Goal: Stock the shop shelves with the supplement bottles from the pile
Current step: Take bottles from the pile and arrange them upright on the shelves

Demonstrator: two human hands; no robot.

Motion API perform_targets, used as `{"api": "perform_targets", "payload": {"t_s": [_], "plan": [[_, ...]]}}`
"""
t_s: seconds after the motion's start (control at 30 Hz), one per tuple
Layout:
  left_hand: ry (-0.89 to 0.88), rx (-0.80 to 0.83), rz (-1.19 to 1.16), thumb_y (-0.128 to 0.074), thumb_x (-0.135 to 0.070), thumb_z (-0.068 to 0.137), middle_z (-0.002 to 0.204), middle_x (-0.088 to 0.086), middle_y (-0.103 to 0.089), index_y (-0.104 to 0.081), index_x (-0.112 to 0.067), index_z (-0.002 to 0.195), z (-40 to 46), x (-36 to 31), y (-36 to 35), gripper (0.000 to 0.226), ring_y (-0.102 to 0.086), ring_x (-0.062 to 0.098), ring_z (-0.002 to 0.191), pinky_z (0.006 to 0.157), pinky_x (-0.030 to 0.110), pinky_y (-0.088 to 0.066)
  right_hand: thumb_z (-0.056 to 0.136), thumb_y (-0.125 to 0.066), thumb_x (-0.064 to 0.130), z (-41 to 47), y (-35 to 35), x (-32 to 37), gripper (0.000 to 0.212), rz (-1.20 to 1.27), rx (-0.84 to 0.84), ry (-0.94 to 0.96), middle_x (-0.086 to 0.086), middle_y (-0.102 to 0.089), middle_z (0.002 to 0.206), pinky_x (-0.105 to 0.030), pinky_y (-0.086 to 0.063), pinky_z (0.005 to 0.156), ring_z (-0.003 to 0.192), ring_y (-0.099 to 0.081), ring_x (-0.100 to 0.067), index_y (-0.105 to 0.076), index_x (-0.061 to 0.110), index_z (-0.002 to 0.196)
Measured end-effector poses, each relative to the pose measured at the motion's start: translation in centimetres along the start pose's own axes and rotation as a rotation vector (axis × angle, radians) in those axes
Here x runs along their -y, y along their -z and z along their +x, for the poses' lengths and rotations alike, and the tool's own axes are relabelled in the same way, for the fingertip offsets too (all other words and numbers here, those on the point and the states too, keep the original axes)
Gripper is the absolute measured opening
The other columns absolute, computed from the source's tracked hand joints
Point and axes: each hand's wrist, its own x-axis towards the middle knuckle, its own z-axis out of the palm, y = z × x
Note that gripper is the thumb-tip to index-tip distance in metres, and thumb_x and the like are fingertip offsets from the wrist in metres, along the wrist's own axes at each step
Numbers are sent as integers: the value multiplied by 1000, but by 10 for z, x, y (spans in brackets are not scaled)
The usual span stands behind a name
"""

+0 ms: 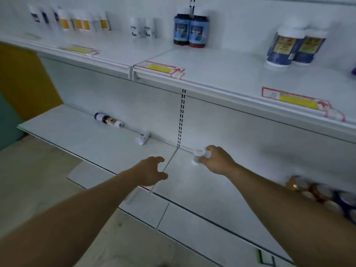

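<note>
My right hand [217, 160] grips a small white bottle [199, 156] at the back of the lower shelf [119, 151], near the dashed upright. Hovering over the same shelf's front edge is my left hand [152, 170], its fingers loosely curled and holding nothing. Two bottles lie on their sides along the shelf's back wall: a dark one with a gold band [108, 120] and a white one [143, 138]. A blurred pile of bottles [316, 191] with copper and blue tops sits at the far right behind my right forearm.
The upper shelf [221, 74] carries standing bottles: white ones with yellow labels [82, 22], two dark blue-labelled ones [190, 30], and two white ones with blue labels [294, 47]. Price tags [159, 69] line its front edge. A tiled floor [38, 180] lies below left.
</note>
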Motion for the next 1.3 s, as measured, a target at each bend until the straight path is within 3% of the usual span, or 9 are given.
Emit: {"api": "perform_targets", "payload": {"t_s": [0.27,0.5,0.67,0.83,0.9,1.0,1.13,1.23,1.3], "plan": [[-14,32,81,-58,-42,90,155,6,-24,-26,-19,147,129,55,-6,69,-28,26,140,114,36,-25,86,-61,46,86,-61,-14,70,-60,-36,-140,-17,-38,139,-37,-42,100,125,-45,-35,-36,12,142],[69,-78,157,-58,-44,89,154,12,-22,-25,-17,148,218,134,7,73,-26,32,139,113,40,-28,86,-63,42,142,-111,-19,83,-31,-59,-234,-15,-4,155,-47,-29,109,139,-20,-43,-15,26,151],[105,-246,154,-60,-45,86,154,15,-15,-16,-25,149,268,183,12,79,-20,37,139,111,49,-28,86,-62,33,150,-139,5,53,47,-203,-216,-10,-33,126,-35,-45,80,100,-54,-38,-35,24,131],[58,-202,23,-58,-54,85,157,16,4,-2,-34,150,306,193,8,88,-14,42,141,113,49,-21,87,-60,35,149,-170,51,56,-33,-107,-44,-5,-33,125,-26,-40,85,108,-53,-28,-36,27,136],[17,-240,-2,-57,-51,86,151,20,-20,-16,-31,149,312,199,4,78,-31,43,133,108,47,-31,81,-68,36,145,-176,62,51,131,-207,-91,-1,-41,116,-24,-40,80,101,-55,-21,-46,24,126],[-47,-372,-99,-56,-28,90,126,22,-47,-34,-23,138,295,208,3,54,-53,41,109,92,41,-44,79,-73,37,127,-173,82,41,767,-350,-329,-2,-58,104,-26,-46,72,86,-57,-15,-54,16,109],[-85,-285,-792,-70,0,78,107,8,-56,-36,-19,134,222,197,18,69,-59,21,85,72,28,-49,92,-61,24,83,-173,130,26,1666,-152,-402,-15,-64,100,-33,-54,84,84,-62,-23,-60,2,106],[-153,-214,-1060,-73,3,74,93,6,-62,-55,-18,110,149,189,47,44,-61,24,85,70,33,-57,95,-51,19,44,-162,176,24,1881,-78,-356,-18,-65,98,-34,-59,70,87,-61,-30,-59,2,109],[-217,-173,-1183,-71,4,77,97,3,-62,-53,-26,108,99,185,71,46,-62,21,87,70,34,-59,94,-43,23,17,-150,205,31,1951,-61,-307,-18,-64,96,-33,-59,66,86,-59,-32,-59,3,112]]}}
